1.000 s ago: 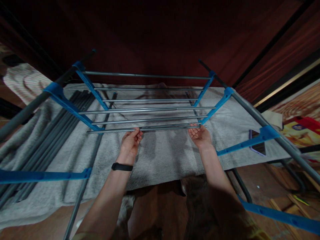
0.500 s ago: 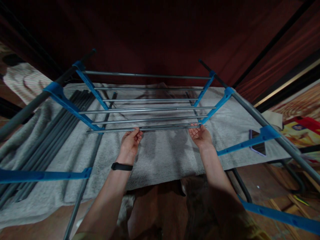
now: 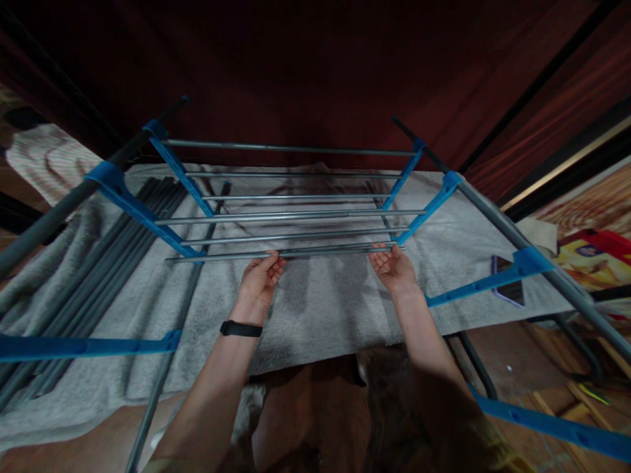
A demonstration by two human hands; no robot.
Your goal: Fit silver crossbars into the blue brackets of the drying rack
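A thin grey metal rod (image 3: 221, 257) lies level between my two hands, just in front of a half-assembled rack. My left hand (image 3: 259, 276) pinches it left of its middle, thumb on top. Near its right end, my right hand (image 3: 394, 266) grips the rod between thumb and fingers. The rack has blue plastic brackets (image 3: 438, 207) joined by several grey crossbars (image 3: 296, 215). Past the left bracket (image 3: 133, 203) sticks the rod's left end. Its right end sits by the lower end of the right bracket; whether they touch I cannot tell.
Several loose grey tubes (image 3: 98, 289) lie at left on a grey blanket (image 3: 315, 309). A phone (image 3: 509, 282) rests at right, behind a blue bracket arm (image 3: 488, 282). Long side poles (image 3: 503, 223) flank both arms. A dark red curtain (image 3: 305, 72) hangs behind.
The rod has slid slightly to the left, its left end now further past the bracket. My right hand has shifted a little left with it; the rack stays put.
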